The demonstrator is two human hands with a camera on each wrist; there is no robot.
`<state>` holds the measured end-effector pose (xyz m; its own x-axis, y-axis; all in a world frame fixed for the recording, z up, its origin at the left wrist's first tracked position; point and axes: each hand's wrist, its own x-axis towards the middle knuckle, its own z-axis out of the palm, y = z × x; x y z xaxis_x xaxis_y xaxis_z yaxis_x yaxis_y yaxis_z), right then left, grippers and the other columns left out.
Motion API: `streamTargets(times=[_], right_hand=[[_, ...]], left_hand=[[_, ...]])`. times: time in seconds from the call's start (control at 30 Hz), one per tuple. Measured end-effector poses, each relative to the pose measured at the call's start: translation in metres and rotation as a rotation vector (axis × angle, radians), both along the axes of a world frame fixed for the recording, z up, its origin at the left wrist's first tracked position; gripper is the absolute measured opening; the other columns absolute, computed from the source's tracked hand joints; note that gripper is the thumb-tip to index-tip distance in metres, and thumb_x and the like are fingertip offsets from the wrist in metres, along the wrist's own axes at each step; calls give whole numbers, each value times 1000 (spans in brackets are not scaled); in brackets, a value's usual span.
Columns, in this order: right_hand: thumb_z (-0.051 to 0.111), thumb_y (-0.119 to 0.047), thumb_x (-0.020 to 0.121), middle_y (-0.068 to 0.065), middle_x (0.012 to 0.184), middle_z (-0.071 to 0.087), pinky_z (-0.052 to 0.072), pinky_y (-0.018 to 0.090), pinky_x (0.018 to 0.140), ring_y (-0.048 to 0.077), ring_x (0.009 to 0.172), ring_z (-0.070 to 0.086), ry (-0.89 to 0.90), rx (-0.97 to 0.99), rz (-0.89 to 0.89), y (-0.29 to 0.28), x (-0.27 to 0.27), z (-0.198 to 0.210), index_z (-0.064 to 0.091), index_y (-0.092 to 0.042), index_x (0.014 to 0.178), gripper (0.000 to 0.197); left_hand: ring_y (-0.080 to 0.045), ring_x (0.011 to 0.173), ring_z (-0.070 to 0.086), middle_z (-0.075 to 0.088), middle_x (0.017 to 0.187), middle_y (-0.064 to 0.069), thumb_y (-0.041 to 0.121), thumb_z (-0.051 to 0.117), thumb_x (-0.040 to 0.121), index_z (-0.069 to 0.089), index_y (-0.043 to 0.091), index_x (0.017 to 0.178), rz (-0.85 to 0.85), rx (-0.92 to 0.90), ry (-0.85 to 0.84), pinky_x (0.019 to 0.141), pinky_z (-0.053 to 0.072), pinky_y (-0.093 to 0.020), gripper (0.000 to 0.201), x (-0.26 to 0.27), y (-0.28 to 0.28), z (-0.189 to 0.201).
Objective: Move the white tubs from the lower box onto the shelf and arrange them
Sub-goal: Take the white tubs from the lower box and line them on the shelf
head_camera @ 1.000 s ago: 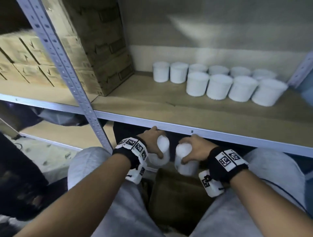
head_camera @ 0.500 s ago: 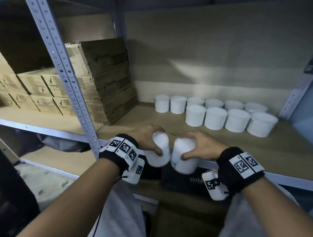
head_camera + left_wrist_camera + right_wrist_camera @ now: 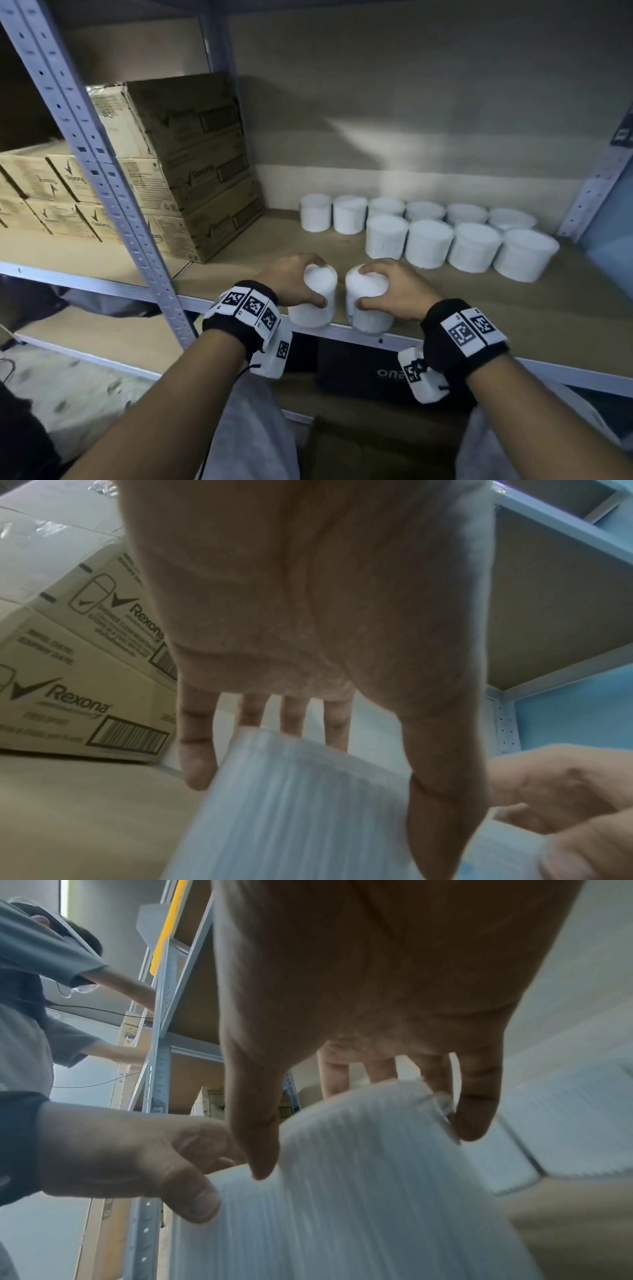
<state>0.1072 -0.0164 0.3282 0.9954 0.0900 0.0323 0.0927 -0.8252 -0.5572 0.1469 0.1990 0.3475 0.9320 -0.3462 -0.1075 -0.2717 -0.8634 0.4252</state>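
Note:
My left hand [image 3: 297,281] grips one white ribbed tub [image 3: 313,310] from above, and my right hand [image 3: 390,291] grips a second white tub [image 3: 368,315] the same way. Both tubs are side by side over the front edge of the wooden shelf [image 3: 445,308]. In the left wrist view the fingers [image 3: 197,750] and thumb wrap the tub [image 3: 291,804]. In the right wrist view the tub [image 3: 359,1177] sits under the curled fingers [image 3: 474,1110]. Several white tubs [image 3: 431,246] stand in two rows at the shelf's back right. The lower box [image 3: 359,455] lies below, between my knees.
Stacked cardboard cartons [image 3: 191,164] fill the shelf's left side behind a grey perforated upright [image 3: 102,178]. A dark box [image 3: 356,373] sits on the lower level. Another person [image 3: 31,1001] stands by the rack in the right wrist view. Bare shelf board lies in front of the tub rows.
Both hands have lifted their tubs from below the shelf edge up and forward to the shelf's front edge. My view has tilted upward.

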Motion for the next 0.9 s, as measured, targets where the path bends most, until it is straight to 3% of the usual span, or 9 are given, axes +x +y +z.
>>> streamTargets(times=[0.17,0.27,0.33,0.53,0.67,0.9], right_hand=[[77,-47,71,-2,142,44,31,29,107,19,131,41,7,-53,24,2,4,-1,53,-28,131,68],[70,-58,73,-4,145,36,31,37,110,25,134,33,18,-148,27,1,-1,4,47,-32,135,71],[66,-61,75,-5,141,39,33,41,109,25,132,33,-14,-182,5,-1,-6,10,49,-34,134,67],[67,-31,84,-3,116,63,42,21,87,13,107,56,-28,-191,59,-4,-17,28,67,-22,113,30],[65,-27,85,-4,116,67,46,26,93,14,108,59,-63,-202,50,1,-14,25,72,-22,106,23],[64,-28,87,-3,121,66,45,24,96,13,113,58,-79,-162,49,8,12,17,72,-22,109,24]], left_hand=[[-19,120,46,46,137,4,39,80,66,46,31,131,-46,69,11,95,43,-33,74,6,-2,7],[-19,128,38,40,140,8,47,77,69,45,31,133,-93,144,-27,105,36,-36,73,6,-1,13],[-20,128,36,41,138,7,48,73,74,46,29,133,-99,137,-53,105,34,-36,68,4,1,17],[-14,110,51,55,129,5,38,66,83,57,26,122,-99,139,-66,89,40,-24,42,-7,2,20],[-14,115,52,57,129,5,32,66,83,63,25,118,-78,109,-128,87,37,-21,36,-7,2,12],[-18,125,48,55,135,2,28,61,87,60,24,124,-43,97,-138,99,39,-28,37,14,4,4]])
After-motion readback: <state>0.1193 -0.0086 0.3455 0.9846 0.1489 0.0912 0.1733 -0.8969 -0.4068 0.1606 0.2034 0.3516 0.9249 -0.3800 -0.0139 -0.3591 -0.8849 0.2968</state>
